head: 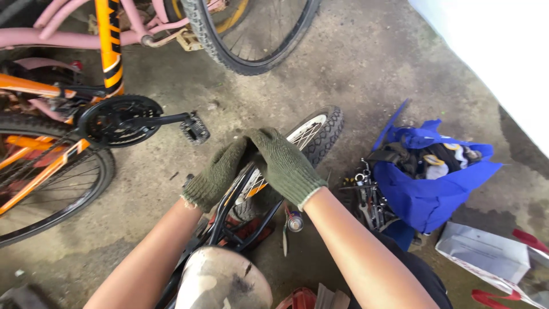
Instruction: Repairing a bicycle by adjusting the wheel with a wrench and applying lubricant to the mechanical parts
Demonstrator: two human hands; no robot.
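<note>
Both my hands wear green knit gloves and meet over a small bicycle's wheel [320, 134] with a knobby tyre. My left hand [217, 174] is curled against the near side of the tyre. My right hand [283, 163] lies over the top of the wheel, fingers bent down on it. Whether either hand truly grips the tyre is hidden by the gloves. The black frame tubes [229, 214] of this small bike run down toward a worn, pale saddle [220, 280] just below my arms.
An orange bicycle [63, 154] with black chainring and pedal [194, 129] stands at left, a pink frame [68, 37] behind it. Another wheel [251, 40] is at top. A blue bag [429, 177], loose tools [369, 197] and a white box [486, 252] lie right.
</note>
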